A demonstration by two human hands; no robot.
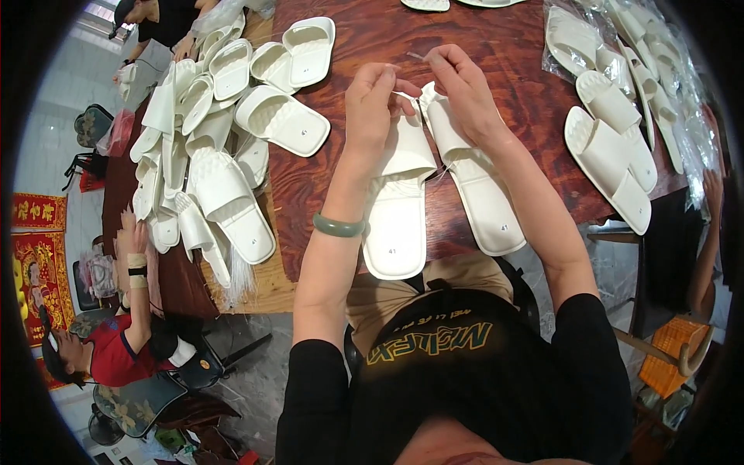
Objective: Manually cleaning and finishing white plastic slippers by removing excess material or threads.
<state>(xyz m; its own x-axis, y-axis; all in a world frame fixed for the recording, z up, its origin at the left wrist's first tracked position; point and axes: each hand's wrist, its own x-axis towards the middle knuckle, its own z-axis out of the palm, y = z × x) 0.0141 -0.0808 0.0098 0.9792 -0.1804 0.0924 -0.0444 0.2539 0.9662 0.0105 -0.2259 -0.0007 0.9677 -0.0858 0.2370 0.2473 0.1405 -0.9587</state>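
Note:
Two white slippers lie side by side on the table before me, the left slipper (394, 225) and the right slipper (482, 194), with their open toes away from me. Above the left slipper's toe, my left hand (370, 108) is closed with curled fingers; anything in them is too small to make out. My right hand (463, 89) hovers over the other toe, thumb and forefinger pinching a thin clear strip (417, 56). A fine pale thread (439, 170) shows between the slippers.
A heap of white slippers (225, 194) covers the left side, with thin white strands (240, 287) hanging at the edge. More slippers (612, 159) lie at right beside clear plastic bags (577, 46). Co-workers sit at left, far left and right. The table (372, 35) is reddish wood.

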